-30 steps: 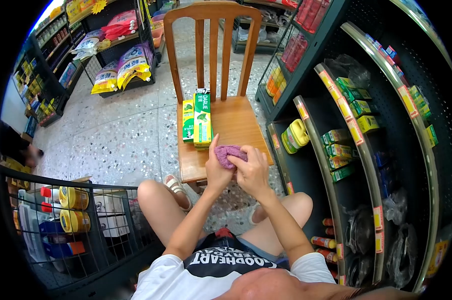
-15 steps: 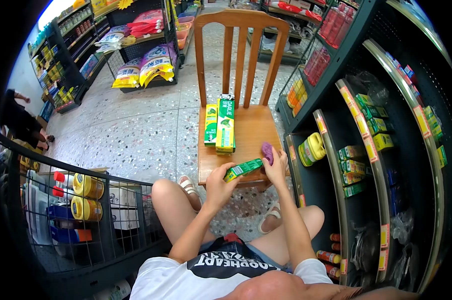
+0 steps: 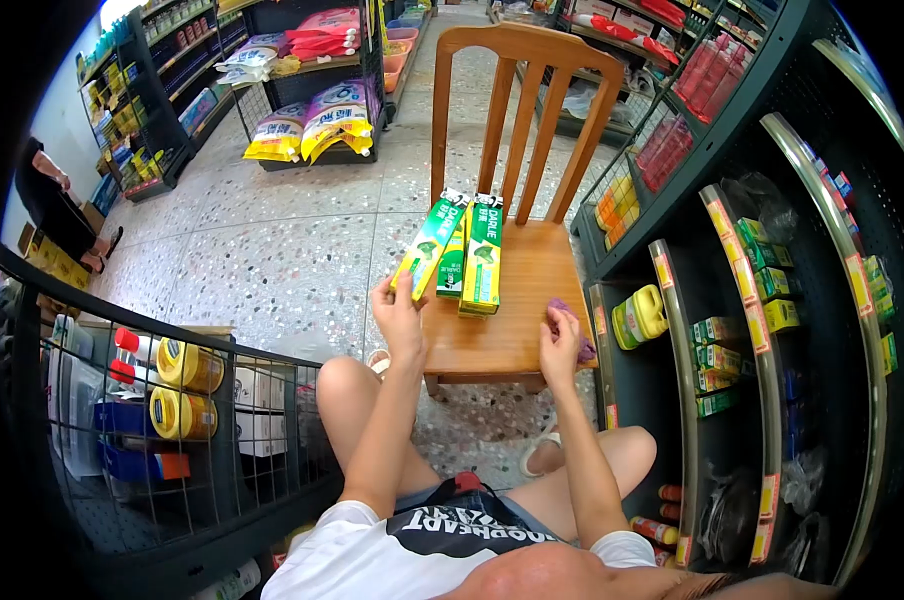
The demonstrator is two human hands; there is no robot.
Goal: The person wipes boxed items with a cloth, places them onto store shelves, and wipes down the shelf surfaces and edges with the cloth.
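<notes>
My left hand (image 3: 400, 318) grips the near end of a green and yellow toothpaste box (image 3: 432, 246), tilted over the left side of the wooden chair seat (image 3: 532, 270). Beneath and beside it, another green box (image 3: 451, 268) shows partly. To its right a DARLIE box (image 3: 483, 255) lies lengthwise on the seat. At the seat's right front edge, my right hand (image 3: 560, 345) is closed around a purple cloth (image 3: 584, 350), which shows behind and beside the fingers.
Dark shelving (image 3: 687, 350) with toothpaste boxes and a yellow jug (image 3: 639, 317) stands close on the right. A wire rack (image 3: 242, 500) with yellow tubs is on the left. A person in black (image 3: 60, 205) stands at the far left.
My left hand has moved forward to the boxes on the chair, and the box in it now lies tilted there. My right hand has lowered the purple cloth to the seat. The view has shifted.
</notes>
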